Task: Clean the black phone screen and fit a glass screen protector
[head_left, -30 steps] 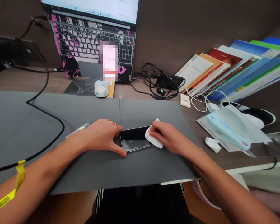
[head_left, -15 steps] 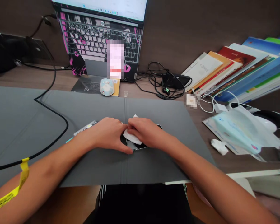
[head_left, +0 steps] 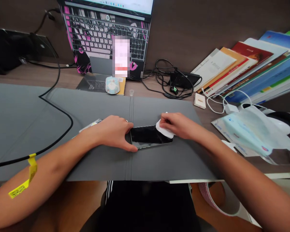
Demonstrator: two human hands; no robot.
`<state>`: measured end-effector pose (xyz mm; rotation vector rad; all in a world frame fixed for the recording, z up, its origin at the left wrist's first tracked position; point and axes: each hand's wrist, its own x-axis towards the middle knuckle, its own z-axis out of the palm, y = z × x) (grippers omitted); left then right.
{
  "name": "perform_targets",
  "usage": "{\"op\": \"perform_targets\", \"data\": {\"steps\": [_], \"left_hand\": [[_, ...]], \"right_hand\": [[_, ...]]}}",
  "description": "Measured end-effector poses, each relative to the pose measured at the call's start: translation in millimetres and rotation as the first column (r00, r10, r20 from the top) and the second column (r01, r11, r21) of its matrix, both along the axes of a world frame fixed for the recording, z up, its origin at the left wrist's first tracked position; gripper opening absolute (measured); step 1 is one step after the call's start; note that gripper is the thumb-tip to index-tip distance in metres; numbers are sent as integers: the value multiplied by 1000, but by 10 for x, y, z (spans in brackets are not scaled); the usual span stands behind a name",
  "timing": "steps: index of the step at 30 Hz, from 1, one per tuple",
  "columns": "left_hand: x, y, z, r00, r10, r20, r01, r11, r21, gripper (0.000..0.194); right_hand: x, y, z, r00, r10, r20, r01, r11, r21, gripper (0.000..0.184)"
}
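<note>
A smartphone (head_left: 145, 137) lies screen up on the grey desk mat (head_left: 154, 167), its dark screen mostly visible. My left hand (head_left: 117, 132) grips its left end, thumb at the near edge and fingers at the far edge. Over the right end of the screen, my right hand (head_left: 175, 124) pinches a white tissue (head_left: 164, 130) that touches the glass. Partly hidden behind my left forearm is a small clear packet (head_left: 90, 125).
At the back stands an open laptop (head_left: 106, 38) with a mouse (head_left: 112, 85) before it. A black cable (head_left: 67, 116) with a yellow tag crosses the mat's left. Books (head_left: 246, 67), a power adapter (head_left: 185, 80) and a wipes pack (head_left: 244, 132) lie to the right.
My right hand has slid the tissue rightward along the phone, uncovering most of the screen. My left hand keeps its hold on the left end. The view has shifted slightly.
</note>
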<state>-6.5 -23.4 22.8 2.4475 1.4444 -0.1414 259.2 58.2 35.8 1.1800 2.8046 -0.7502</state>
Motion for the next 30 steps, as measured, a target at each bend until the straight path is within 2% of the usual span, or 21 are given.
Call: {"op": "perform_targets", "data": {"steps": [3, 6, 11, 14, 17, 24, 30], "left_hand": [[2, 3, 17, 1000, 2, -3, -2, 1000, -4, 61], [3, 4, 26, 1000, -1, -27, 1, 1000, -8, 61], [0, 5, 1, 1000, 4, -27, -4, 1000, -11, 60], [-1, 8, -21, 1000, -1, -18, 1, 1000, -2, 57], [5, 11, -29, 1000, -3, -10, 3, 1000, -1, 56], [24, 23, -9, 999, 48, 7, -48, 999, -18, 50], [29, 20, 16, 996, 87, -13, -88, 995, -57, 50]], "right_hand": [[34, 44, 3, 1000, 7, -1, -7, 1000, -18, 17], [-61, 57, 0, 999, 43, -28, -44, 998, -47, 18], [-449, 19, -57, 967, 228, -117, -239, 966, -94, 16], [-591, -9, -108, 944, 289, -162, -304, 949, -79, 15], [-520, 3, -135, 933, 304, -190, -320, 945, -59, 12], [-28, 245, -78, 938, 302, -169, -315, 947, -60, 20], [-24, 269, -147, 940, 264, -214, -287, 954, -83, 19]]}}
